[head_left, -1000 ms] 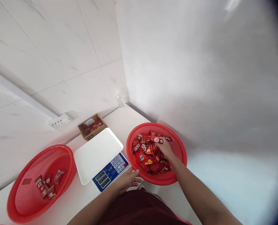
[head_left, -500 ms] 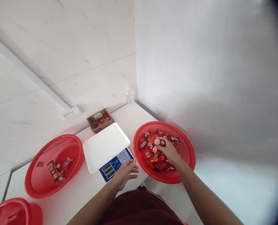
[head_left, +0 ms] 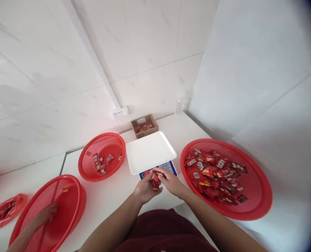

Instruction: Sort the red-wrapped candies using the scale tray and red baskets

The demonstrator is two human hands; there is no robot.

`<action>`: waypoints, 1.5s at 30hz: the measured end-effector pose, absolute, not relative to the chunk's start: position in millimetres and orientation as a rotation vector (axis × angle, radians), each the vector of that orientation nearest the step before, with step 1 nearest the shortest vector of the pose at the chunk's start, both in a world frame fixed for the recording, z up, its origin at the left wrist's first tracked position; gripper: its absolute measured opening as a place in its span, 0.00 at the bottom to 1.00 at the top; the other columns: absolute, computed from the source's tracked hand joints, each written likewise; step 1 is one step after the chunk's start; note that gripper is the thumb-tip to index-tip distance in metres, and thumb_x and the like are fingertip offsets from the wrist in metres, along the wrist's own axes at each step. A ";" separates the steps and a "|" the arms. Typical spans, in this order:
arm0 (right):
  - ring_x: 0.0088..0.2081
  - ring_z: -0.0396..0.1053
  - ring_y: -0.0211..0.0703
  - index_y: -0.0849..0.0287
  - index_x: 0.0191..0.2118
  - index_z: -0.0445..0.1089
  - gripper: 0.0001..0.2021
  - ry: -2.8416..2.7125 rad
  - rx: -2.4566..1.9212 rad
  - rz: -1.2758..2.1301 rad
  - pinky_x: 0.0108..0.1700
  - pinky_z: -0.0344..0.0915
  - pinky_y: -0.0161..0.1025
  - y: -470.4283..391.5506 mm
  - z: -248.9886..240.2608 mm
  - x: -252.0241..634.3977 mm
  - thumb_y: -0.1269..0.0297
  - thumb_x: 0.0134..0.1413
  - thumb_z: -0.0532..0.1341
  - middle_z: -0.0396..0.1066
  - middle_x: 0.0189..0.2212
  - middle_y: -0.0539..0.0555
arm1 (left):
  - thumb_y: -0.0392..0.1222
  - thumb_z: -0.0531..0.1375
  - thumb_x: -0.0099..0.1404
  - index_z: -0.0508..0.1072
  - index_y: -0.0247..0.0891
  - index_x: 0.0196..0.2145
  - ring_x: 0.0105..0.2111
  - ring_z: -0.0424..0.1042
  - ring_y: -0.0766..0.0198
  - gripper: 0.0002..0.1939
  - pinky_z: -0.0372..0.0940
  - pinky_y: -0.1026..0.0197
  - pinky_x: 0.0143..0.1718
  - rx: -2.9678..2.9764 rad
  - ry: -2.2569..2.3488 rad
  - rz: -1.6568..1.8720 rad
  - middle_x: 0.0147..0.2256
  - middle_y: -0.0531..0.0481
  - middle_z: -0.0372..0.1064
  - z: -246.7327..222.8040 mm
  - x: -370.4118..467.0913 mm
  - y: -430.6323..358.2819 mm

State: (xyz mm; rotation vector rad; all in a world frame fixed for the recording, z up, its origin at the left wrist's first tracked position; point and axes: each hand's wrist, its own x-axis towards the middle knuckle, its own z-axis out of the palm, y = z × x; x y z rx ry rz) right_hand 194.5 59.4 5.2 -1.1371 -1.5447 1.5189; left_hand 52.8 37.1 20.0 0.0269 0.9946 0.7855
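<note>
Both my hands meet in front of the scale keypad point(head_left: 168, 166), with small red candy packets point(head_left: 155, 182) between them. My left hand point(head_left: 143, 190) is cupped beneath and around the packets. From the right, my right hand point(head_left: 173, 182) pinches them with thumb and fingers. How many packets are held is hidden by the fingers. Just beyond lies the white scale pan point(head_left: 149, 152), bare on top. To my right stands a red mesh basket point(head_left: 263, 189) heaped with red-wrapped candies point(head_left: 213, 171).
A small cardboard box point(head_left: 147, 132) with red packets stands behind the scale. Left of it, a red basket point(head_left: 83, 168) holds a few packets. Another person's hand point(head_left: 49, 212) reaches into a nearer red basket point(head_left: 78, 199). A red plastic bag point(head_left: 7, 211) lies far left.
My right hand has left the candy basket and joined my left hand, bringing red packets. The view has turned left, and another person's hand now shows in the near left basket.
</note>
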 end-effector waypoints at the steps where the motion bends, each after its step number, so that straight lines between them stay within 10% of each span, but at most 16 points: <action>1: 0.49 0.68 0.46 0.54 0.47 0.67 0.16 -1.458 -1.173 1.570 0.54 0.63 0.49 61.8 3.4 190.1 0.63 0.51 0.55 0.70 0.47 0.55 | 0.50 0.52 0.66 0.69 0.36 0.33 0.22 0.66 0.70 0.15 0.65 0.63 0.30 0.012 1.001 0.804 0.23 0.53 0.66 20.2 46.9 34.0; 6: 0.38 0.73 0.43 0.55 0.49 0.63 0.19 -0.911 -1.387 1.713 0.43 0.71 0.43 93.0 -3.5 173.0 0.61 0.50 0.58 0.70 0.41 0.55 | 0.44 0.56 0.64 0.66 0.42 0.41 0.17 0.62 0.74 0.08 0.61 0.68 0.23 -0.048 1.059 0.918 0.24 0.56 0.67 19.7 23.5 22.8; 13: 0.53 0.65 0.44 0.48 0.60 0.52 0.30 -1.049 -1.409 1.634 0.48 0.67 0.43 112.3 1.0 167.4 0.57 0.50 0.59 0.65 0.53 0.56 | 0.46 0.62 0.58 0.64 0.40 0.40 0.16 0.60 0.75 0.15 0.58 0.70 0.19 0.093 1.190 0.918 0.22 0.58 0.62 14.4 1.6 8.9; 19: 0.36 0.71 0.43 0.58 0.40 0.71 0.15 -1.563 -1.162 2.005 0.35 0.67 0.39 58.7 6.6 159.5 0.55 0.49 0.60 0.74 0.35 0.55 | 0.54 0.64 0.52 0.61 0.39 0.34 0.20 0.63 0.72 0.21 0.59 0.68 0.23 0.495 1.272 0.884 0.21 0.58 0.63 14.4 5.9 5.6; 27: 0.26 0.67 0.37 0.60 0.27 0.68 0.09 -1.384 -1.404 1.767 0.27 0.61 0.34 56.4 0.8 153.7 0.59 0.45 0.63 0.71 0.23 0.50 | 0.58 0.62 0.53 0.62 0.40 0.40 0.25 0.66 0.71 0.24 0.64 0.64 0.30 0.478 1.270 0.800 0.30 0.54 0.66 14.1 7.5 10.2; 36: 0.38 0.73 0.42 0.55 0.48 0.66 0.19 -1.007 -1.443 1.733 0.38 0.69 0.38 88.1 -1.1 167.8 0.58 0.48 0.62 0.72 0.44 0.55 | 0.39 0.63 0.56 0.61 0.42 0.48 0.30 0.72 0.67 0.23 0.68 0.60 0.36 0.323 1.263 0.785 0.39 0.48 0.69 11.3 -18.9 -3.5; 45: 0.55 0.62 0.49 0.56 0.50 0.67 0.19 -1.401 -1.982 0.836 0.57 0.55 0.49 74.0 -45.4 300.6 0.64 0.51 0.56 0.67 0.51 0.58 | 0.35 0.62 0.57 0.65 0.39 0.45 0.36 0.75 0.62 0.18 0.70 0.58 0.40 0.256 1.343 0.706 0.49 0.42 0.68 11.0 -22.9 -12.3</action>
